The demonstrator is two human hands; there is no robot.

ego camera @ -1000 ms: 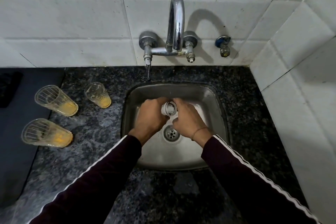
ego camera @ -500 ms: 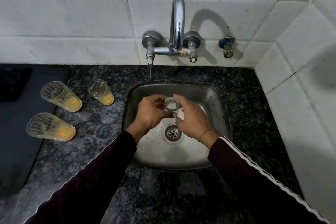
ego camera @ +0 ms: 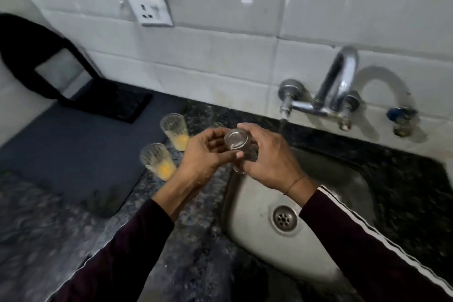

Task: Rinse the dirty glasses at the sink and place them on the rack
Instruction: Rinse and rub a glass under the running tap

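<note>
Two hands share one clear glass [ego camera: 239,144] above the left rim of the steel sink [ego camera: 250,203]: the left hand [ego camera: 203,154] cups it from the left and the right hand [ego camera: 272,157] wraps it from the right, fingers of both pressed against its wall, its round end tipped up toward the camera. It looks rinsed, so the step in hand is likely the carry leftward to the dark mat [ego camera: 73,149]; whether that serves as the rack is unclear. To do it well, let water drain over the basin first, pass the wet glass fully to one hand, and swing wide of the dirty glasses. Two of these, ribbed tumblers with yellow dregs, stand just left of the hands, one farther [ego camera: 174,130] and one nearer [ego camera: 157,164]. One tap [ego camera: 338,86] runs a thin stream at the far right.
</note>
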